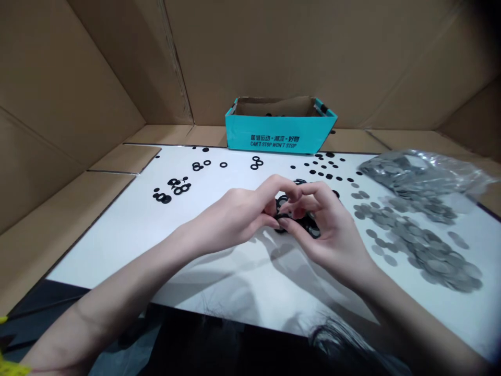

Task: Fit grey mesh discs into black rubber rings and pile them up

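Meeting over the middle of the white tabletop [117, 250], the person's bare left hand [238, 211] and bare right hand [332, 230] pinch one small, thin black ring [282, 215] between them. The left thumb and bent forefinger close narrowly at its left end; the right thumb presses its near side, while the tips of the other right fingers are partly hidden, so how they grip cannot be told. Being round, the ring has no true long axis; it is seen nearly edge-on, as a flat oval whose longer direction runs left to right, its face tipped upward. Whether it touches the rings below cannot be told.

Just under and beyond the fingers lies a heap of glossy black rings [313, 230], turned at various angles. To the left, black rings and discs [180, 189] are scattered, most lying flat. Far of the hands, three black rings [257, 161] sit grouped near a turquoise cardboard box [274, 133], whose long side runs left to right and whose printed front faces the near side. Small flat black discs [322, 174] dot the far right. At right, a long spread of thin grey discs [434, 250] slants toward the near right, beside a clear plastic bag [422, 169] holding similar discs.
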A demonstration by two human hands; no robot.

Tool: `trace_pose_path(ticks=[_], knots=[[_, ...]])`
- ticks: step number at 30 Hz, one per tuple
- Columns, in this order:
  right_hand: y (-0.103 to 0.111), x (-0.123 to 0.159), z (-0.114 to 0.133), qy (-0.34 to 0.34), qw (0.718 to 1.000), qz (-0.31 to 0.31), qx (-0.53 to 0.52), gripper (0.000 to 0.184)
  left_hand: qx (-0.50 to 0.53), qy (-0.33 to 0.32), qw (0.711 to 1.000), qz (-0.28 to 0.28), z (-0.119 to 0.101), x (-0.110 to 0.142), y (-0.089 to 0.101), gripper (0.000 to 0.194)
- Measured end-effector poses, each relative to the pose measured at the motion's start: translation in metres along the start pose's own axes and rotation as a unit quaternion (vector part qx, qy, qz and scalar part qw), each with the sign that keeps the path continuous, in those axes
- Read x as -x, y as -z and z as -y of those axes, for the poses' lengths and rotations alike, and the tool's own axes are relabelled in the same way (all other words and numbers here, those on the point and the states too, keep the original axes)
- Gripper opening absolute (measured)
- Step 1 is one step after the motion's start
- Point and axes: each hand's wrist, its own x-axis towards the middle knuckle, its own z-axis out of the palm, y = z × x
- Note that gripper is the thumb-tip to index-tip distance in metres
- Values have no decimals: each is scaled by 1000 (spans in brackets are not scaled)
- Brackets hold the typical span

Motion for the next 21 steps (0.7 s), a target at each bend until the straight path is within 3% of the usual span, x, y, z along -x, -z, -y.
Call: trace_pose_path(ticks=[4,7,11,14,17,21], knots=[[14,-9,-1,-25,997,-53,44,10,-22,38,998,-33,9,-3,13,38],[34,-16,-4,-34,990,-84,104,5,-119,128,982,-74,26,-2,34,40],[59,-22,-13,-80,976,-79,189,10,-291,285,912,-45,59,7,68,28],[66,-22,-24,-106,971,-49,208,12,-339,392,855,-12,82,18,88,31],[66,-22,-32,-106,970,-36,216,13,-340,425,839,-10,99,25,98,32],[69,-20,-28,-114,966,-81,216,20,-317,442,839,-1,115,28,100,28]])
